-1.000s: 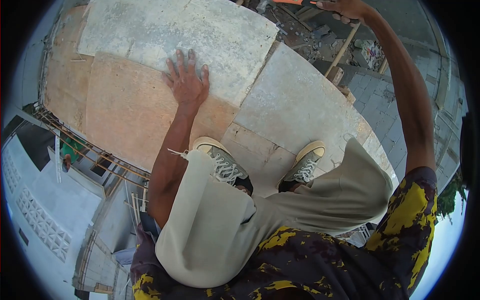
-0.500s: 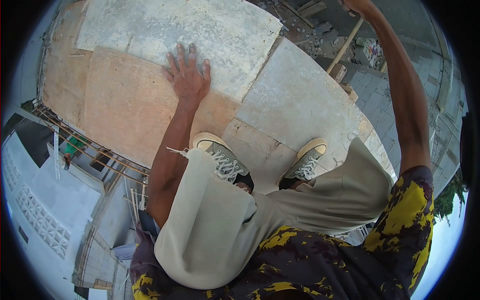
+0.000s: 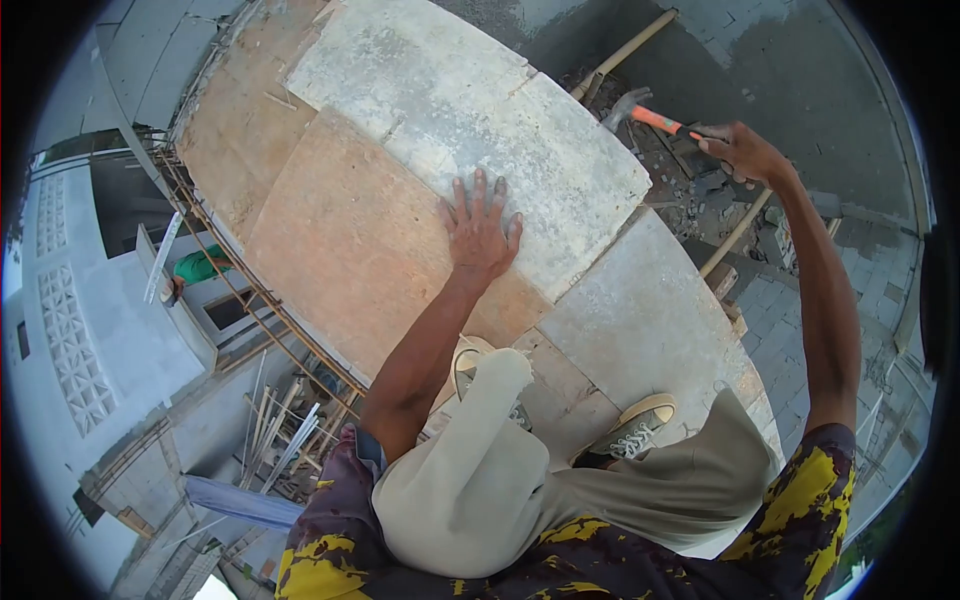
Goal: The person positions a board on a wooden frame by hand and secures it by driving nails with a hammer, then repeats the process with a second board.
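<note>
My left hand (image 3: 482, 228) lies flat with fingers spread, across the seam between a pale, whitish-stained panel (image 3: 450, 110) and a brownish plywood sheet (image 3: 340, 230). Out to the right, my right hand (image 3: 742, 152) is wrapped round the dark grip of a claw hammer (image 3: 655, 120) with an orange handle. The metal hammer head points left and hangs beyond the edge of the pale panel. Under my feet is a greyer panel (image 3: 650, 290), beside my canvas shoe (image 3: 640, 425).
Past the panels' right edge is a drop with rubble (image 3: 700, 200) and a wooden pole (image 3: 735, 235) below. Bamboo poles (image 3: 270, 300) run along the left edge. Lower left, a person in a green shirt (image 3: 200, 264) is by a white building (image 3: 110, 330).
The view has swung, so the panels sit further right and lower. My right hand, earlier at the top edge, now shows fully with the hammer. My left hand stays flat on the panels.
</note>
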Available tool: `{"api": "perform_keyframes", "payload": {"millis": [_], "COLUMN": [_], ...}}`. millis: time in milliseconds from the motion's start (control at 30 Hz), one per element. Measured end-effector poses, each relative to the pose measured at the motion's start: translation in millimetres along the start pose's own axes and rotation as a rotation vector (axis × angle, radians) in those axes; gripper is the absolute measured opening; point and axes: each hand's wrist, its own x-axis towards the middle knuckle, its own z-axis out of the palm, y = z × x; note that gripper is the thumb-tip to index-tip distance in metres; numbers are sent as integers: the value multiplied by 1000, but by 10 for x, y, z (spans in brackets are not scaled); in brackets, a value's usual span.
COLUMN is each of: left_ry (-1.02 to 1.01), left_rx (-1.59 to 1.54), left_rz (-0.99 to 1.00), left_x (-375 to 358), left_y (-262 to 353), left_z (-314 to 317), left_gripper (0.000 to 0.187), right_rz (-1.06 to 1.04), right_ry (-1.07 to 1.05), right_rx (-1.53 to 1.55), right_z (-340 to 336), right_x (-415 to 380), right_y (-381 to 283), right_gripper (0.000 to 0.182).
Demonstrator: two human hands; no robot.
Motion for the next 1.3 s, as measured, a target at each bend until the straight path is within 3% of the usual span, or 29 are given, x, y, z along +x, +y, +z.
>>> {"api": "perform_keyframes", "payload": {"millis": [33, 167, 233, 333, 400, 567, 600, 667, 800, 867, 933, 1000, 1133, 1200, 1233, 1300], "left_ry": [24, 20, -18, 102, 178, 47, 47, 43, 55, 29, 30, 39, 6, -10, -13, 8], "left_rx": [11, -26, -62, -127, 12, 3, 6, 1, -7, -22, -10, 1, 6, 3, 12, 48], "left_rz": [-10, 1, 17, -158, -143, -174, -172, -183, -188, -194, -196, -178, -199, -183, -196, -196], "left_x": [27, -6, 57, 315, 396, 419, 430, 425, 457, 426, 412, 476, 448, 430, 424, 449], "left_y": [-6, -27, -96, -331, -474, -461, -468, -452, -481, -471, -468, -461, -464, -423, -423, -417], "left_z": [-5, -33, -39, -188, -159, -146, -153, -148, -137, -134, -126, -139, -157, -141, -145, -155], "left_gripper": [64, 64, 66, 66, 69, 72, 72, 72, 72, 72, 73, 73, 74, 74, 74, 74], "right_rz": [-15, -5, 20, -28, -51, -212, -212, -255, -212, -166, -158, -260, -206, -190, -164, -273], "right_ry": [-140, -93, 153, 234, 247, 289, 290, -74, -66, 237, 252, -136, -81, 188, 206, -135], "right_rx": [-24, 150, 283, 379, 433, 651, 655, 292, 477, 465, 510, 208, 275, 188, 189, 153], "right_z": [22, -20, 75, 62, 14, 237, 290, 365, 231, 336, 384, 317, 136, 311, 299, 230], "right_x": [-12, 50, 239, 547, 739, 1599, 1612, 1575, 1743, 1897, 1811, 1639, 1643, 1672, 1582, 1416], "right_y": [-62, -265, -343, -546, -803, -1330, -1450, -1683, -1596, -1545, -1620, -1638, -1455, -1372, -1357, -1315], "right_gripper": [50, 45, 45, 45, 44, 43, 43, 38, 35, 49, 52, 51, 53, 52, 52, 50]}}
